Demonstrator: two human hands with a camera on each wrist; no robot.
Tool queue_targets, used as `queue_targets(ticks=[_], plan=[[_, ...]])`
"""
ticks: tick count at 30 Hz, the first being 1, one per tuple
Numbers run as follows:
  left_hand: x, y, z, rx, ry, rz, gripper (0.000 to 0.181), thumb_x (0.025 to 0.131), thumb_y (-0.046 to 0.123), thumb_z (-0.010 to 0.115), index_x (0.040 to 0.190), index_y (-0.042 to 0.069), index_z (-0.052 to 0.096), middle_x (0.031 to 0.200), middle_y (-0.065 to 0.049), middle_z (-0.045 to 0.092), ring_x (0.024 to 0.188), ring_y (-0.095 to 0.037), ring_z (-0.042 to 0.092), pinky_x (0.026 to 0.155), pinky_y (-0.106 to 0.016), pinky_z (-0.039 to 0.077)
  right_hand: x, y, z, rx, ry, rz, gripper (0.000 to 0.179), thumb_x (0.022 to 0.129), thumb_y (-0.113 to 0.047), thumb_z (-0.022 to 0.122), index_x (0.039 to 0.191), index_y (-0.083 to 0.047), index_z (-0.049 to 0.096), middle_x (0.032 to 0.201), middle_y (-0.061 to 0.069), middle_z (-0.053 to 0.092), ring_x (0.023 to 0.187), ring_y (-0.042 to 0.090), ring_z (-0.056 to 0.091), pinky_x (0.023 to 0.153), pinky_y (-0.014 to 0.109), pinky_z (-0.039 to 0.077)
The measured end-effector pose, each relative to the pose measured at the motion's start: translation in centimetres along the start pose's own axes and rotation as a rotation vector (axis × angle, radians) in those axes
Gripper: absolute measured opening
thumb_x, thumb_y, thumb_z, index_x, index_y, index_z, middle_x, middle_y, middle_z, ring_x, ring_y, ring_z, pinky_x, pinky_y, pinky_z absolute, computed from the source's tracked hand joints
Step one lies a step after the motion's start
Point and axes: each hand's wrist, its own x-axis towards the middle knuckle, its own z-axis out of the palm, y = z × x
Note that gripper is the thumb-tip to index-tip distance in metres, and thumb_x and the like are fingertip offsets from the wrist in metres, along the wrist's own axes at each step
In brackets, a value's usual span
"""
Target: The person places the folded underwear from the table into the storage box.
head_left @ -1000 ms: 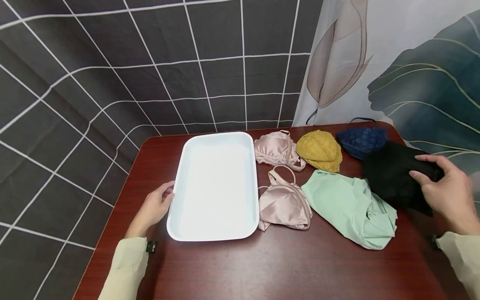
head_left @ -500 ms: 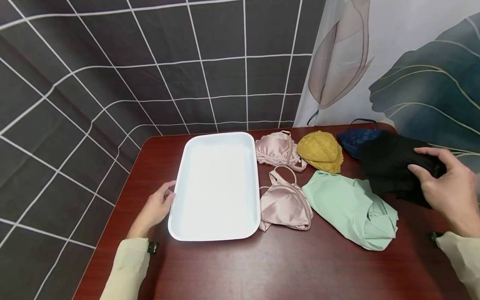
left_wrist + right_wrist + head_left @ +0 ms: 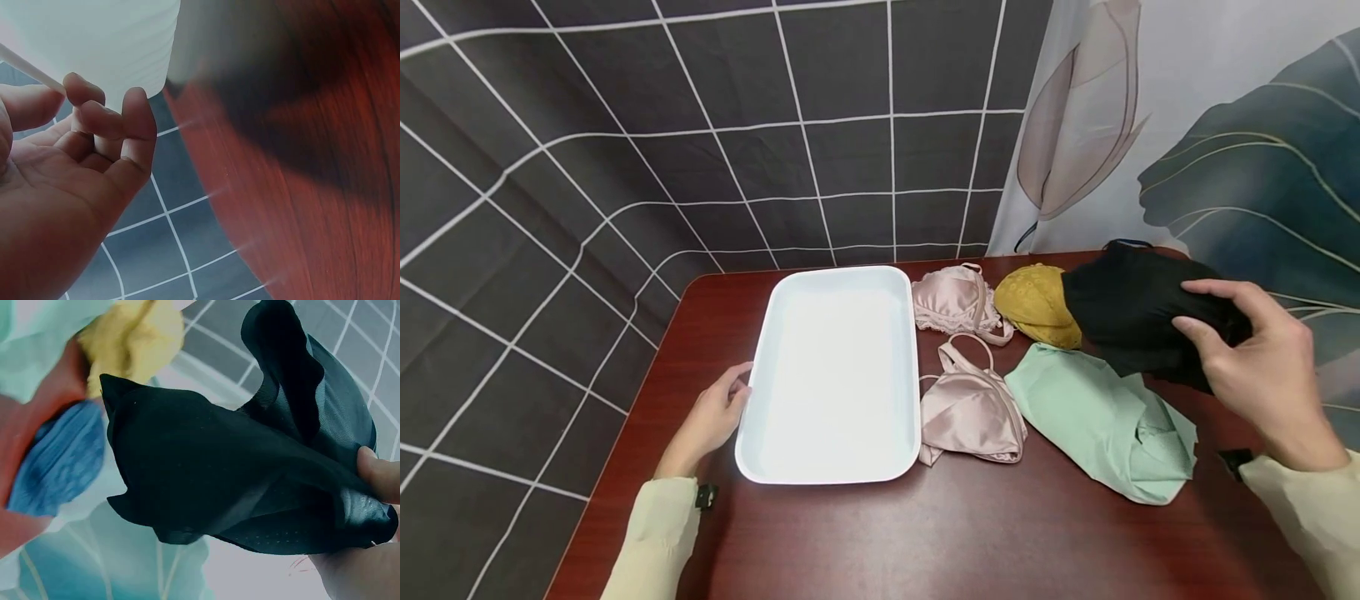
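My right hand [image 3: 1262, 367] pinches a smooth black garment [image 3: 1142, 308] between thumb and fingers, raised above the table. In the right wrist view the black garment [image 3: 206, 469] hangs out from the fingers in loose folds. It covers most of the navy lace bra in the head view, while the right wrist view shows the navy bra [image 3: 59, 459] apart from it. On the other side, my left hand [image 3: 711, 417] holds the left rim of a white tray [image 3: 827, 479]. Thumb and fingers pinch that rim in the left wrist view, under the tray's wall [image 3: 119, 50].
Right of the tray lie a pink lace-edged bra [image 3: 951, 300], a pink satin bra [image 3: 973, 417], a mustard lace bra [image 3: 1033, 304] and a mint green garment [image 3: 1097, 417]. A dark checked curtain [image 3: 835, 158] stands behind the reddish wooden table [image 3: 925, 542].
My right hand has carried the black garment leftward, from the right side of the table to over the navy bra and the mustard bra's edge. The left hand stays on the tray rim.
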Motion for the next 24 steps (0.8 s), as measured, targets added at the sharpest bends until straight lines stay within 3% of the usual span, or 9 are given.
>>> queue_targets(ticks=[3, 6, 13, 24], plan=[[-0.1, 0.0, 0.1, -0.009, -0.001, -0.004, 0.043, 0.097, 0.005, 0.047, 0.138, -0.002, 0.038, 0.090, -0.012, 0.054, 0.074, -0.023, 0.052, 0.065, -0.036, 0.045, 0.4, -1.1, 0.5, 0.054, 0.007, -0.072, 0.048, 0.078, 0.005, 0.073, 0.121, -0.012, 0.065, 0.109, -0.001, 0.060, 0.084, -0.003, 0.043, 0.068, 0.014, 0.027], [0.0, 0.0, 0.1, -0.006, 0.001, 0.006, 0.043, 0.097, 0.006, 0.047, 0.138, -0.002, 0.038, 0.090, -0.011, 0.054, 0.073, -0.022, 0.051, 0.064, -0.035, 0.044, 0.8, -2.1, 1.1, 0.106, 0.001, -0.130, 0.050, 0.075, 0.008, 0.074, 0.120, -0.012, 0.066, 0.106, -0.009, 0.059, 0.079, -0.003, 0.041, 0.065, 0.015, 0.028], [0.1, -0.1, 0.0, 0.006, -0.002, 0.001, 0.043, 0.097, 0.006, 0.047, 0.138, -0.002, 0.037, 0.090, -0.011, 0.055, 0.073, -0.022, 0.052, 0.065, -0.036, 0.045, 1.0, -3.7, 2.7, 0.186, -0.073, -0.188, 0.054, 0.073, 0.011, 0.074, 0.121, -0.013, 0.065, 0.106, 0.007, 0.060, 0.079, 0.003, 0.044, 0.066, 0.016, 0.031], [0.2, 0.0, 0.0, 0.007, 0.002, -0.008, 0.042, 0.097, 0.005, 0.048, 0.137, -0.002, 0.039, 0.089, -0.011, 0.055, 0.072, -0.021, 0.051, 0.063, -0.035, 0.044, 0.9, -6.8, 6.0, 0.259, -0.145, -0.281, 0.051, 0.073, 0.009, 0.075, 0.119, -0.011, 0.064, 0.104, 0.006, 0.060, 0.071, 0.008, 0.042, 0.059, 0.021, 0.032]])
